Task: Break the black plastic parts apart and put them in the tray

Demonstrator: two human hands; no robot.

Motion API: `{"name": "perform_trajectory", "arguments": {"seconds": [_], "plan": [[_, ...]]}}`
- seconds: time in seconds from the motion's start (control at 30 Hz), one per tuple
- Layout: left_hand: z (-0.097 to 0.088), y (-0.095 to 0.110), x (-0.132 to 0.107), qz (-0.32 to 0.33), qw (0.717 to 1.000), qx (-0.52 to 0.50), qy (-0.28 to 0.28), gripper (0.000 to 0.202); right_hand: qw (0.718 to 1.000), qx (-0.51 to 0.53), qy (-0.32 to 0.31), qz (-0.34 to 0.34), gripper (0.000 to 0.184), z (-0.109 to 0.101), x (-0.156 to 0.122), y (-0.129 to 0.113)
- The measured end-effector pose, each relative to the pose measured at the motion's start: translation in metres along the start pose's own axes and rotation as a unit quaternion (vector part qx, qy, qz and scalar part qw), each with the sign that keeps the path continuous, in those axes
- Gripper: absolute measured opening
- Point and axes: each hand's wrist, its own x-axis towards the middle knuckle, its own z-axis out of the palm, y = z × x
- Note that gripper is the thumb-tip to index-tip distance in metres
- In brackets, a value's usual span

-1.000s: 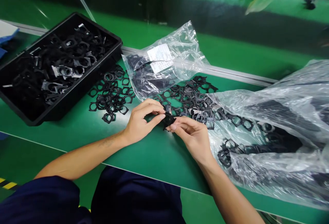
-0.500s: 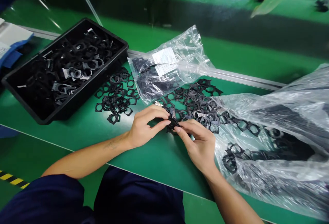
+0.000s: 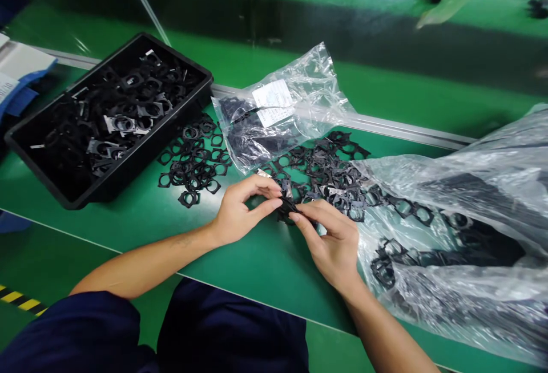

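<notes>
Between my two hands is a small black plastic part point(image 3: 288, 205), partly covered by my fingers. My left hand point(image 3: 242, 207) pinches its left side between thumb and fingertips. From the right, my right hand point(image 3: 331, 236) grips the other side in the same way. Whether it is one part or two pressed together, I cannot tell. Just beyond my fingers lies a heap of black ring-shaped parts point(image 3: 334, 165), a few with silvery faces. A second, looser group of black rings point(image 3: 194, 162) lies left of my left hand.
A black bin point(image 3: 128, 162) full of similar parts stands at the left. A labelled clear bag point(image 3: 314, 88) of black parts lies behind the heap. On the right, a large open plastic bag point(image 3: 462, 173) spills more rings. The green table's front edge point(image 3: 240, 303) runs before my lap.
My hands stay almost in place, with only a slight shift of the fingers around the black part. The surrounding things have not moved.
</notes>
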Motion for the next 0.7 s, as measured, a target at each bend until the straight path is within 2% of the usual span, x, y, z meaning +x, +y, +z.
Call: {"name": "perform_trajectory", "arguments": {"seconds": [0.07, 0.13, 0.27, 0.4, 0.5, 0.6, 0.7], "plan": [[-0.001, 0.0, 0.001, -0.038, 0.998, -0.038, -0.017, 0.013, 1.0, -0.007, 0.001, -0.015, 0.009, 0.0, 0.0, 0.0], [-0.002, 0.0, 0.003, -0.05, 0.997, -0.054, -0.033, 0.015, 1.0, -0.015, -0.002, -0.023, 0.01, 0.0, 0.0, -0.001], [-0.003, 0.004, 0.004, -0.024, 0.999, -0.021, -0.029, 0.014, 1.0, -0.02, -0.007, -0.012, 0.015, 0.0, 0.001, -0.004], [0.001, 0.009, -0.001, 0.046, 0.998, 0.047, -0.023, 0.007, 0.999, 0.011, 0.015, 0.041, 0.011, 0.0, 0.001, -0.004], [0.002, 0.01, -0.004, 0.027, 0.999, 0.038, -0.025, 0.004, 0.991, 0.075, 0.01, 0.11, 0.01, 0.0, 0.002, -0.003], [-0.001, 0.008, -0.002, -0.006, 0.999, 0.007, -0.042, 0.011, 0.958, 0.193, -0.016, 0.209, 0.016, -0.001, 0.006, 0.0], [-0.005, 0.004, 0.001, 0.063, 0.995, 0.04, -0.066, 0.016, 0.905, 0.305, -0.02, 0.294, 0.023, -0.002, 0.011, 0.002]]}}
